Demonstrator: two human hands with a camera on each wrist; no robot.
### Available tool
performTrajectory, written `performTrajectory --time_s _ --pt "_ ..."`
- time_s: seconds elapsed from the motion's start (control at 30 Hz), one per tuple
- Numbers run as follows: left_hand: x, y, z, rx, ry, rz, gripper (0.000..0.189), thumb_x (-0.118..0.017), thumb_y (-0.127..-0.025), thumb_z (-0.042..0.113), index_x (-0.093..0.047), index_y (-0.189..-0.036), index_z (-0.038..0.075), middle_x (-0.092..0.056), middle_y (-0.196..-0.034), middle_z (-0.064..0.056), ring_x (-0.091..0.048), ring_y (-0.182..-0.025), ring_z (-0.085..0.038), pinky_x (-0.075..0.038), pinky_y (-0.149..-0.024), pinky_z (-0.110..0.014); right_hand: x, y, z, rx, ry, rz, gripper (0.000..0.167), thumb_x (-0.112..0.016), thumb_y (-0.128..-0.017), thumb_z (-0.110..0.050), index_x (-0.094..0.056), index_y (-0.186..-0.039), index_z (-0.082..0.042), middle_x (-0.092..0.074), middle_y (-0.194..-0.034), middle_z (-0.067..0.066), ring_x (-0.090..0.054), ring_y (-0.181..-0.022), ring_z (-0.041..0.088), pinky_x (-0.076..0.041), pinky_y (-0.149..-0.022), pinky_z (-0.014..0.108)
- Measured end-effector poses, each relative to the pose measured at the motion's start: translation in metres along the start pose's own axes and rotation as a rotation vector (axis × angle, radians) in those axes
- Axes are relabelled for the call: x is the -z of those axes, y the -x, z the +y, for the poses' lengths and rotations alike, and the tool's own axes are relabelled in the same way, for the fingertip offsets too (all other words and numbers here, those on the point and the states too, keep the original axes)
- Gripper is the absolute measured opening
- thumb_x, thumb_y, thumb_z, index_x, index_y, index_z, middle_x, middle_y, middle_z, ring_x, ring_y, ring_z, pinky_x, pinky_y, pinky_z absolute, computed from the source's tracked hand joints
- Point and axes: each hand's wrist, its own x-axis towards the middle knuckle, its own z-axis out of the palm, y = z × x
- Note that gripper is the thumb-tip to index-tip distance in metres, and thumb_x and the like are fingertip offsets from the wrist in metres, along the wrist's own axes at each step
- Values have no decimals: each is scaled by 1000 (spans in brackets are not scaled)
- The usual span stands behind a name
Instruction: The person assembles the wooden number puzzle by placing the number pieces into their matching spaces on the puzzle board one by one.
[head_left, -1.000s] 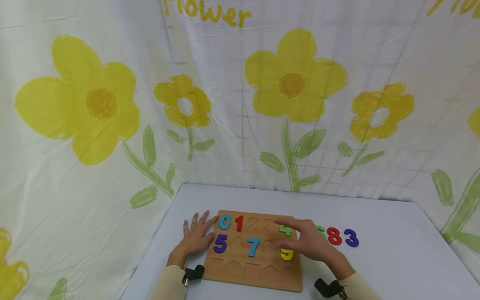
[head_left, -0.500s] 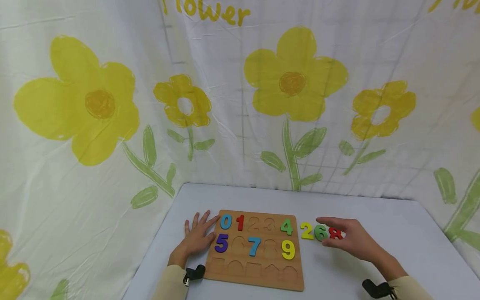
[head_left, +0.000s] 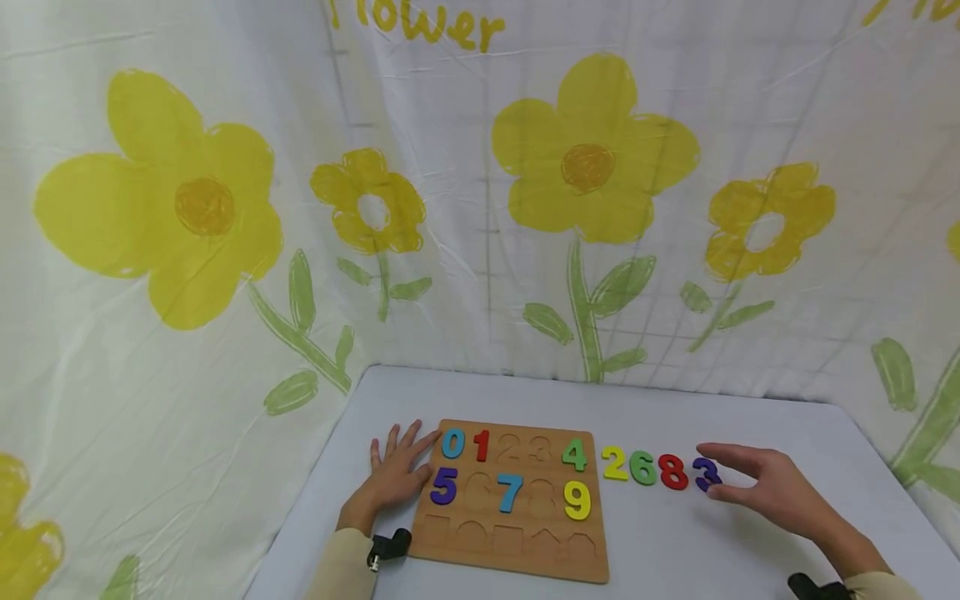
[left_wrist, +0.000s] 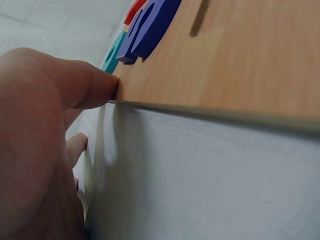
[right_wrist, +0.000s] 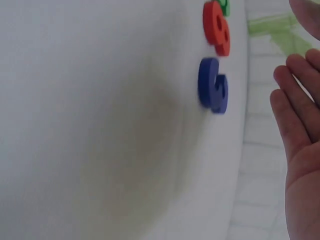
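Observation:
A wooden number puzzle board [head_left: 465,546] lies on the white table, with the 0, 1, 4, 5, 7 and 9 seated in it. My left hand [head_left: 395,479] rests at the board's left side, fingers spread; in the left wrist view the thumb [left_wrist: 92,86] touches the board's edge. On the right, my right hand [head_left: 776,490] hovers with thumb and fingers apart around the purple number 3 [head_left: 707,473]. The right wrist view shows this blue-purple 3 [right_wrist: 212,86] standing clear of the fingers [right_wrist: 295,112]. Nothing is held.
In a row between the board and the 3 lie the yellow 2 [head_left: 615,463], green 6 [head_left: 642,468] and red 8 [head_left: 672,472]. A white curtain [head_left: 450,333] with yellow flowers hangs behind the table [head_left: 750,425].
My right hand has moved right, from over the board's 4 and 9, past the 2, 6 and 8, to the purple 3. My left hand has stayed at the board's left edge.

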Motion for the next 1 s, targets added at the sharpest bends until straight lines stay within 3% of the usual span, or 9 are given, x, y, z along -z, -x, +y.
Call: performTrajectory --time_s 0.2,0.33,0.4,0.47,0.6,0.83,1.0 --pt "-1 -1 -2 -9 -3 4 59 -63 -104 19 -54 -163 19 -28 -180 -22 -4 -167 -58 10 -125 -82 2 4 13 -66 9 -14 64 -94 -86 -38 -74 -140 -9 -76 -140 12 -62 -119 -15 -58 -93 15" --pt "-2 -2 -3 -5 -3 6 59 -63 -104 18 -54 -163 19 -27 -180 -22 -4 -167 -58 10 -125 -81 1 4 21 -103 22 -18 66 -94 -86 -38 -74 -140 -7 -76 -140 14 -76 -125 19 -58 -92 14" --pt "-3 -2 -3 0 -4 6 60 -63 -104 18 -54 -163 19 -27 -180 -22 -4 -167 -58 11 -125 -81 -1 2 25 -122 28 -23 67 -94 -85 -39 -74 -140 -7 -75 -141 15 -72 -130 37 -58 -91 14" --pt "-3 -2 -3 4 -4 5 60 -63 -104 18 -54 -163 20 -27 -180 -22 -3 -167 -58 11 -125 -81 -2 1 28 -141 27 -28 68 -95 -85 -38 -73 -141 -6 -75 -141 16 -68 -133 45 -60 -91 17" --pt "-3 -1 -2 5 -2 4 60 -63 -104 19 -54 -163 20 -26 -180 -22 -3 -167 -57 12 -125 -81 -5 -3 35 -172 26 -35 70 -96 -84 -36 -72 -141 -4 -74 -142 18 -67 -134 46 -63 -93 23" --pt "-4 -1 -2 7 -8 10 60 -63 -104 19 -54 -163 20 -27 -180 -22 -4 -167 -57 10 -125 -81 -12 -9 44 -152 54 -18 69 -98 -80 -35 -74 -139 -5 -76 -140 15 -69 -131 42 -54 -92 9" --pt "-4 -2 -2 7 -10 10 59 -63 -104 19 -54 -163 20 -27 -180 -22 -4 -167 -57 11 -125 -81 -16 -12 45 -147 56 -22 69 -98 -80 -32 -74 -139 -6 -75 -141 16 -68 -133 42 -61 -95 21"
